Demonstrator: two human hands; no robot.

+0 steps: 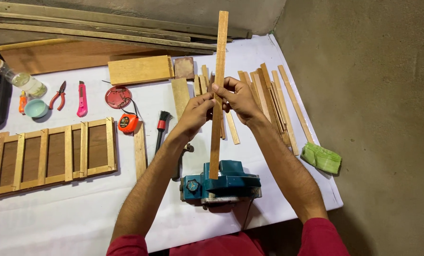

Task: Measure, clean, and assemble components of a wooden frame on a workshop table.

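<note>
left hand (196, 114), right hand (238, 98), both clenched

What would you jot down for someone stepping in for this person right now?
Left hand: gripping the long wooden strip about midway.
Right hand: gripping the same strip from the other side.
Strip: held roughly upright, its lower end on the teal planer lying on the white sheet.
Nearby: a pile of thin strips right of the hands, a brush to the left, a slatted wooden frame further left.
Done: the frame looks put together.
Left: hard to tell; the strip in hand is not yet fitted anywhere.
</note>
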